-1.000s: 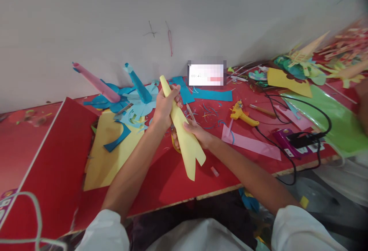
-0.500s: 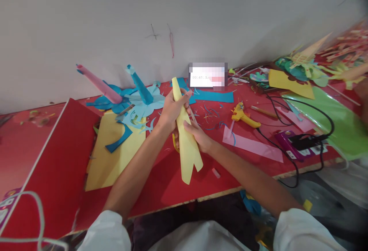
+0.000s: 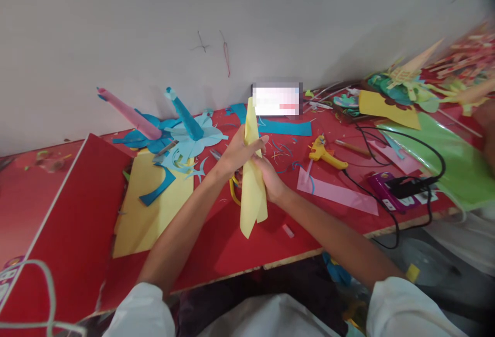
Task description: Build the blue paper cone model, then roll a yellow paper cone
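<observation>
A long pale yellow paper cone, rolled narrow at the top and wider at its split lower end, is held above the red table. My left hand wraps its upper part, thumb lying across the front. From the right, my right hand grips the middle, its fingers mostly hidden behind the paper. Partly behind the cone and my left hand lie scissors with yellow handles, their blade tips showing to the left.
Paper flowers with a blue stem and a pink stem stand at the left. A yellow glue gun rests near a pink paper strip. Behind is a phone. A red panel rises at left; a person's hand shows far right.
The paper cone has turned more upright, its tip shifting right and its lower end drawing in. My right hand has slid up and further behind it.
</observation>
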